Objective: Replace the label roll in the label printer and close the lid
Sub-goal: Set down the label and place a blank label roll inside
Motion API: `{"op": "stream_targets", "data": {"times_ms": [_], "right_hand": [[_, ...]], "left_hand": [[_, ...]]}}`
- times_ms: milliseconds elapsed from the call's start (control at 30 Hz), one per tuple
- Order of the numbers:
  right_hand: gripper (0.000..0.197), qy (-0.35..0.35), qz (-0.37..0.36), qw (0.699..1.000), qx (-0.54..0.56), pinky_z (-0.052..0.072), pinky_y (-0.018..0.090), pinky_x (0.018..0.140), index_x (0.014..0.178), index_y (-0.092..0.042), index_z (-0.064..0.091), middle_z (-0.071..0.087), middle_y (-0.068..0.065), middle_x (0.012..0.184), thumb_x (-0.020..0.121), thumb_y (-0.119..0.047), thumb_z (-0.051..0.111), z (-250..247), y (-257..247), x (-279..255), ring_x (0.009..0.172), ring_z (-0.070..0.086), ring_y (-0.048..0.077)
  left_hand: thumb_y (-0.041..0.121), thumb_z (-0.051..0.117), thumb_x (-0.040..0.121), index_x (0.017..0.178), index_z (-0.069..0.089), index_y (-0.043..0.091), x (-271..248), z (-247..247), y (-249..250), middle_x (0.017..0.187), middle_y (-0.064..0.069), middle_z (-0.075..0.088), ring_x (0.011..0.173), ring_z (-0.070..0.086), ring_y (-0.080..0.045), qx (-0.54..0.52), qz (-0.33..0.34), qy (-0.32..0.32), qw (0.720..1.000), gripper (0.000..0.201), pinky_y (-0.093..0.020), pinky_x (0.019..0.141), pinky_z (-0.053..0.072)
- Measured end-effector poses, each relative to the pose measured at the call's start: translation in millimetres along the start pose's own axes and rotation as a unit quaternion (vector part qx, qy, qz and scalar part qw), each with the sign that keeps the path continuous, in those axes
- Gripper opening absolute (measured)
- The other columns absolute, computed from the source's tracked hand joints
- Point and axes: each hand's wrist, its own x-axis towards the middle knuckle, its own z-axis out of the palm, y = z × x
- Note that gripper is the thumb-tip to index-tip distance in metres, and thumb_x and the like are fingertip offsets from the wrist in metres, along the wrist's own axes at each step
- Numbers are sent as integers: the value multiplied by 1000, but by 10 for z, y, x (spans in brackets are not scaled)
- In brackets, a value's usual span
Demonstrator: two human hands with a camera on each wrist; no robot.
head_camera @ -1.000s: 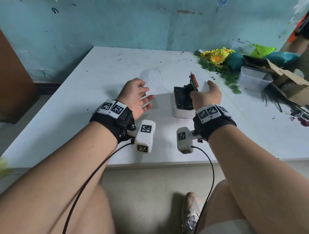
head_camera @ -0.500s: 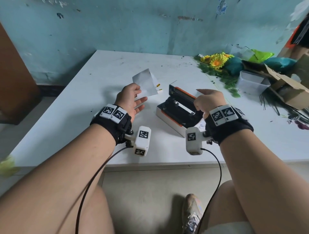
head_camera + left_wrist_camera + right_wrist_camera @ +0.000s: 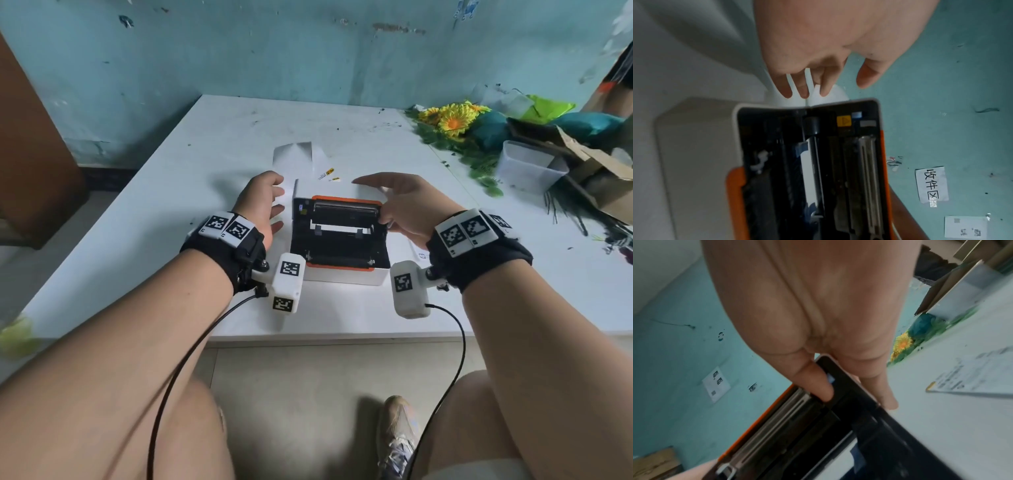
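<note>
The white label printer [image 3: 342, 275] stands square in front of me on the white table [image 3: 171, 212], its orange-rimmed lid [image 3: 346, 205] raised. A white label strip [image 3: 339, 228] shows inside the black bay, also in the left wrist view [image 3: 809, 175]. My right hand [image 3: 373, 198] pinches the lid's right edge, thumb [image 3: 818, 386] on the inner face and fingers [image 3: 885, 394] behind it. My left hand [image 3: 274, 205] hovers at the printer's left side with relaxed fingers [image 3: 803, 87]. A loose white paper strip [image 3: 294, 159] lies just beyond them; I cannot tell whether they touch.
Artificial sunflowers [image 3: 452, 120], a clear plastic tub [image 3: 527, 168] and a torn cardboard box [image 3: 603, 178] crowd the table's right side. A printed sheet [image 3: 972, 378] lies right of the printer. Small yellow scraps [image 3: 329, 171] lie behind it. The table's near edge [image 3: 342, 337] is close.
The printer has been turned from side-on to facing me, with my right hand on the lid throughout. My left hand has dropped beside the printer and no longer holds up the paper strip.
</note>
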Motion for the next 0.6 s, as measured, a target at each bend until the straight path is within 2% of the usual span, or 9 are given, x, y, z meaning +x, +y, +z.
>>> {"op": "stream_targets", "data": {"times_ms": [33,67,133,200,300,333,400,467,600], "right_hand": [[83,-1,-8,1000,13,57,50,96,104,-48,82,68,1,135,70,20,48,36,3,20,95,68,43],[83,0,-19,1000,22,57,58,103,107,-47,81,67,-2,137,68,18,48,79,17,41,107,71,50],[82,0,-38,998,46,54,68,104,116,-42,79,64,-7,139,64,13,49,173,45,80,123,64,55],[83,-4,-49,997,56,52,61,110,134,-34,69,61,-4,141,63,5,53,265,29,101,131,62,46],[93,-2,-24,999,44,53,54,112,158,-29,43,57,4,141,71,-5,65,283,37,126,125,65,37],[90,-10,-7,998,59,55,49,110,158,-22,43,58,5,140,73,-6,70,266,49,125,121,68,32],[56,-71,12,992,99,59,39,104,139,-2,59,72,18,131,85,3,73,242,111,130,111,77,26],[31,-130,28,982,132,58,36,104,125,8,67,75,22,128,94,7,69,258,167,121,116,75,30],[21,-147,28,975,165,56,36,105,116,-10,76,81,9,119,96,-5,75,299,264,203,114,77,24]], "left_hand": [[39,60,94,93,67,29,26,-4,-8,109,5,68,104,63,-21,-1,-4,-7,1000,11,-41,91,47],[39,60,93,88,67,27,43,-5,-16,103,4,70,100,64,-22,0,-8,-16,1000,14,-39,88,47],[37,60,93,82,71,21,72,-3,-49,92,-2,72,87,66,-25,-20,-23,-51,998,23,-38,86,51],[36,56,94,92,77,18,66,-11,-83,90,-8,76,83,72,-30,-30,-36,-88,995,27,-41,82,59],[37,53,96,111,75,19,54,-30,-114,99,-11,76,84,74,-33,-19,-36,-98,994,32,-41,73,63],[38,53,97,113,74,20,44,-30,-113,100,-11,75,81,74,-32,-15,-36,-101,994,32,-39,69,64],[36,53,99,114,73,18,53,-36,-106,96,-10,75,73,74,-31,-15,-37,-101,994,31,-37,61,63],[35,52,101,111,74,16,87,-39,-102,90,-9,75,68,74,-30,-7,-35,-104,994,31,-34,58,62],[33,45,104,90,72,15,121,-45,-104,72,-7,73,54,69,-26,31,-45,-111,992,35,-29,48,58]]}}
